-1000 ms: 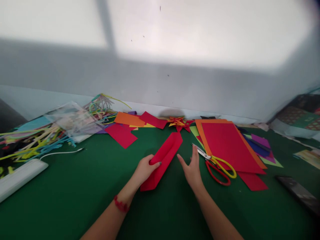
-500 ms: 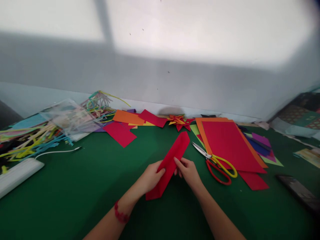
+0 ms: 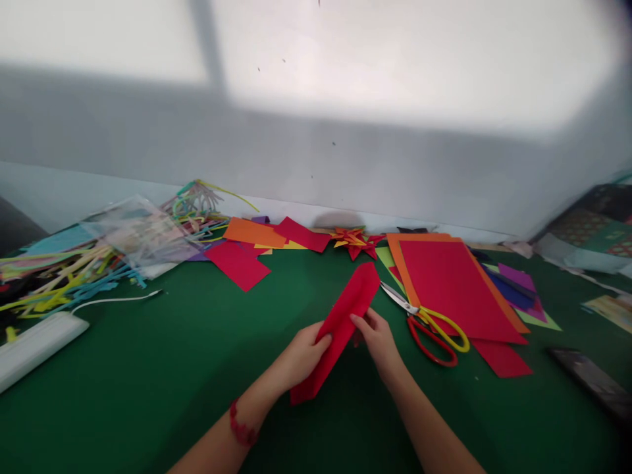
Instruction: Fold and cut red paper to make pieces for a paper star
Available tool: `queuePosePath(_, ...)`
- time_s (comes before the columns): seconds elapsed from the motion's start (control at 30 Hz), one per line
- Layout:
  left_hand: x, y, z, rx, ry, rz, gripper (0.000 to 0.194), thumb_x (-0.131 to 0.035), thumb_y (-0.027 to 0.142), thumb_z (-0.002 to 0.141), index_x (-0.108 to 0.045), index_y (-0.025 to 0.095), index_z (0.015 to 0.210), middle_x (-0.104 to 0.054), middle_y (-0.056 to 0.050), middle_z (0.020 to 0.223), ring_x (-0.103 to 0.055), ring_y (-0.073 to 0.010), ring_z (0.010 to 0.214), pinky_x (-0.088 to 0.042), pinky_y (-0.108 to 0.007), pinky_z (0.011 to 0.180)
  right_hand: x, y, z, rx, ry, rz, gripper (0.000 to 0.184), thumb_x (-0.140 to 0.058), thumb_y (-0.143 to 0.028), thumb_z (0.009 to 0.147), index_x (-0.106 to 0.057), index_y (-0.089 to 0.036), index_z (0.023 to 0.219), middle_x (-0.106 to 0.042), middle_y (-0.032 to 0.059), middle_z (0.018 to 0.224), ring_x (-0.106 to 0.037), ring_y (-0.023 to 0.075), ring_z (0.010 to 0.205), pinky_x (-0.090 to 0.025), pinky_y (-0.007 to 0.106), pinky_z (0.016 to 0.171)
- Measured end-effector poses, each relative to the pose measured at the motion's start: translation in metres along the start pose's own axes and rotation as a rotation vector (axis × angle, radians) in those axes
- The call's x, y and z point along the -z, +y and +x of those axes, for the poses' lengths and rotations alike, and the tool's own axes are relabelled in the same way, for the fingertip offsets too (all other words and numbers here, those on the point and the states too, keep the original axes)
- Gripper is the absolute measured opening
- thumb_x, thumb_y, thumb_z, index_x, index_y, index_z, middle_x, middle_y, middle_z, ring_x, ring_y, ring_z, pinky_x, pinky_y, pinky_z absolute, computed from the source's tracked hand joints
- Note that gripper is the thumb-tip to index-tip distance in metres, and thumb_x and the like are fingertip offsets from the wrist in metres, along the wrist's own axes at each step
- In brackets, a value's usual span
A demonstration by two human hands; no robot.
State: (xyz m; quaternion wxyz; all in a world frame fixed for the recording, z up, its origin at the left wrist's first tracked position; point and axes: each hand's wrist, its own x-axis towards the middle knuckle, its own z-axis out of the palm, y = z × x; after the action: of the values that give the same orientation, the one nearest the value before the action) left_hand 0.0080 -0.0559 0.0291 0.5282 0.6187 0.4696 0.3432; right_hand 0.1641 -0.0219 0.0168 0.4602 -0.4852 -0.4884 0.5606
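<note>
A folded strip of red paper [image 3: 340,324] is held at a slant above the green table, its far end up and to the right. My left hand [image 3: 305,352] grips its left edge, thumb on top and the other fingers hidden beneath. On the right edge, my right hand [image 3: 378,339] pinches the paper between thumb and fingers. Just right of the strip's far end lie scissors [image 3: 419,314] with one yellow and one red handle, blades slightly apart. Behind the strip sit folded orange and red paper stars [image 3: 353,241].
Red sheets [image 3: 454,283] over orange ones lie at the right, with a phone [image 3: 590,378] farther right. Cut red paper pieces [image 3: 239,264] and an orange piece [image 3: 254,232] rest near the wall. At left are a white power strip [image 3: 42,345] and a heap of coloured strips [image 3: 64,283].
The red paper has shifted slightly to the right and tilted, its far end widening. Both hands have moved a little with it, still holding its edges.
</note>
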Motion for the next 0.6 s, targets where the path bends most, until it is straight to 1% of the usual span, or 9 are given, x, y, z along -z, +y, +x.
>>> queuePosePath(0.07, 0.0007, 0.0014, -0.0027, 0.013, -0.015, 0.05, 0.032, -0.034, 0.026, 0.082, -0.056, 0.017, 0.104, -0.062, -0.004, 0.092, -0.054, -0.0195, 0.083, -0.039, -0.029, 0.075, 0.0024, 0.0034, 0.002, -0.004, 0.092, -0.022, 0.019, -0.062, -0.032, 0.065, -0.052, -0.016, 0.069, -0.051, -0.0055, 0.048, -0.044, 0.0081, 0.036, -0.033, 0.019, 0.033)
queuePosePath(0.13, 0.0007, 0.0029, -0.0056, 0.029, -0.05, 0.085, 0.032, -0.034, 0.028, 0.083, -0.057, 0.017, 0.102, -0.062, -0.004, 0.091, -0.054, -0.0196, 0.082, -0.039, -0.029, 0.075, 0.0035, 0.0054, 0.0033, -0.065, 0.171, -0.005, 0.022, -0.063, -0.032, 0.063, -0.048, -0.017, 0.061, -0.046, -0.007, 0.042, -0.039, 0.0069, 0.032, -0.028, 0.018, 0.03)
queuePosePath(0.2, 0.0005, 0.0045, -0.008, 0.032, -0.091, 0.095, 0.032, -0.033, 0.029, 0.083, -0.057, 0.018, 0.102, -0.062, -0.004, 0.093, -0.054, -0.0196, 0.082, -0.038, -0.028, 0.075, 0.0034, 0.0056, 0.0037, -0.136, 0.238, 0.053, 0.026, -0.063, -0.035, 0.063, -0.045, -0.018, 0.058, -0.041, -0.0083, 0.038, -0.036, 0.0064, 0.03, -0.025, 0.018, 0.029)
queuePosePath(0.27, 0.0007, 0.0061, -0.0094, 0.034, -0.115, 0.088, 0.032, -0.033, 0.029, 0.083, -0.057, 0.018, 0.102, -0.062, -0.004, 0.096, -0.054, -0.0193, 0.083, -0.038, -0.028, 0.075, 0.0026, 0.0048, 0.0034, -0.17, 0.274, 0.113, 0.027, -0.063, -0.037, 0.063, -0.045, -0.018, 0.058, -0.04, -0.0083, 0.038, -0.036, 0.0064, 0.029, -0.024, 0.018, 0.029)
queuePosePath(0.4, 0.0017, 0.0075, -0.0091, 0.06, -0.132, 0.083, 0.031, -0.032, 0.028, 0.084, -0.057, 0.019, 0.1, -0.061, -0.003, 0.095, -0.054, -0.019, 0.081, -0.037, -0.028, 0.073, 0.0012, 0.0052, 0.0025, -0.154, 0.287, 0.132, 0.03, -0.061, -0.041, 0.066, -0.045, -0.017, 0.059, -0.042, -0.0071, 0.038, -0.038, 0.007, 0.029, -0.025, 0.017, 0.027)
queuePosePath(0.5, 0.0012, 0.0061, -0.0071, 0.056, -0.135, 0.063, 0.032, -0.031, 0.028, 0.084, -0.057, 0.019, 0.101, -0.061, -0.004, 0.095, -0.053, -0.019, 0.081, -0.037, -0.028, 0.072, 0.0016, 0.0067, 0.0023, -0.115, 0.279, 0.166, 0.027, -0.061, -0.038, 0.067, -0.046, -0.017, 0.06, -0.045, -0.0062, 0.039, -0.04, 0.008, 0.028, -0.027, 0.018, 0.025)
queuePosePath(0.57, 0.0003, 0.0032, -0.0054, 0.044, -0.125, 0.036, 0.031, -0.033, 0.026, 0.083, -0.057, 0.019, 0.102, -0.06, -0.003, 0.095, -0.052, -0.0179, 0.08, -0.037, -0.027, 0.071, 0.0021, 0.005, 0.0016, -0.121, 0.248, 0.239, 0.023, -0.061, -0.036, 0.068, -0.048, -0.017, 0.066, -0.048, -0.0054, 0.042, -0.042, 0.0087, 0.03, -0.029, 0.018, 0.026)
queuePosePath(0.6, 0.0, 0.0012, -0.0045, 0.052, -0.124, 0.019, 0.031, -0.034, 0.026, 0.082, -0.058, 0.019, 0.101, -0.06, -0.003, 0.093, -0.051, -0.0169, 0.077, -0.037, -0.026, 0.069, 0.0023, 0.0028, 0.0009, -0.133, 0.208, 0.288, 0.022, -0.061, -0.035, 0.068, -0.05, -0.017, 0.07, -0.051, -0.0044, 0.045, -0.043, 0.0085, 0.031, -0.03, 0.017, 0.026)
